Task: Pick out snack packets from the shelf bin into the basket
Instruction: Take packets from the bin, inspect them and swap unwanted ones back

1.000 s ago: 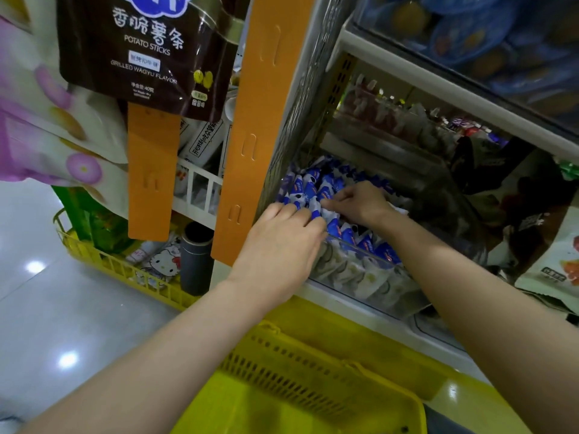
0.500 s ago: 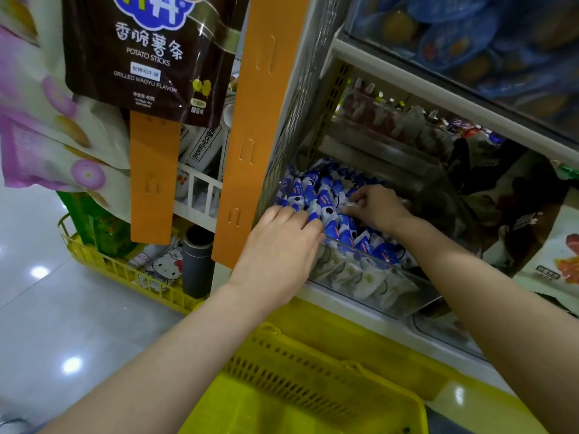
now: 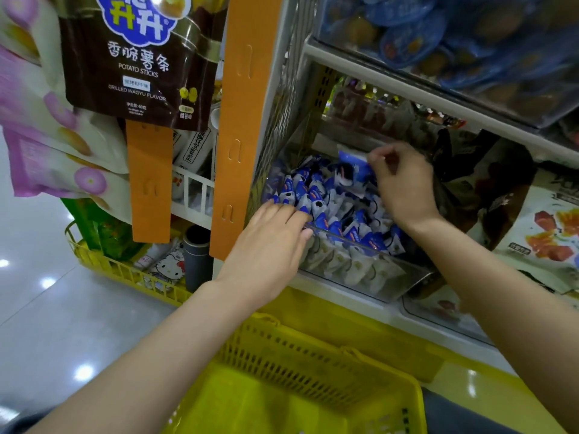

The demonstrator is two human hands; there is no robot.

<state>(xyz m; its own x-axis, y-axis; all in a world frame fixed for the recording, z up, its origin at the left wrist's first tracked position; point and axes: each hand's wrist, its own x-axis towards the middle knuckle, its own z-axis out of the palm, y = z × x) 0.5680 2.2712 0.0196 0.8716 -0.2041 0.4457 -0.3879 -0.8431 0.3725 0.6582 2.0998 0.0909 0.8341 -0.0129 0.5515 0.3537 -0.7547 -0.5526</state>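
one blue-and-white snack packet (image 3: 355, 170) is held up above the heap of like packets (image 3: 316, 195), toward the back of the clear shelf bin (image 3: 360, 270). the right hand (image 3: 404, 186) has it by its right edge, with the fingers (image 3: 376, 158) clamped on the wrapper in a pinch. the packet hangs to the left of the hand and looks free of the others below it.

the left hand (image 3: 269, 245) lies at the bin's near left corner. its fingers (image 3: 291, 216) are fairly straight and close together, resting on the front packets and the bin's rim, and they grip nothing. the bin sits on the white shelf (image 3: 338, 291). directly below and nearer the person stands the yellow basket (image 3: 313, 349), its mouth open upward.

by the look of it this is the pick-out step: one packet is caught and raised, but not yet carried over. the next move calls for drawing the right hand back out from under the upper shelf, down past the bin's front wall and over the basket, then letting the pinch go so the packet drops inside. the thin wrapper could slip, so the pinch should hold until the hand is over the basket. the left hand is well placed to steady the heap or take a packet of its own.

to the left hang an orange display strip (image 3: 244, 120) and a brown potato sticks bag (image 3: 141, 64).
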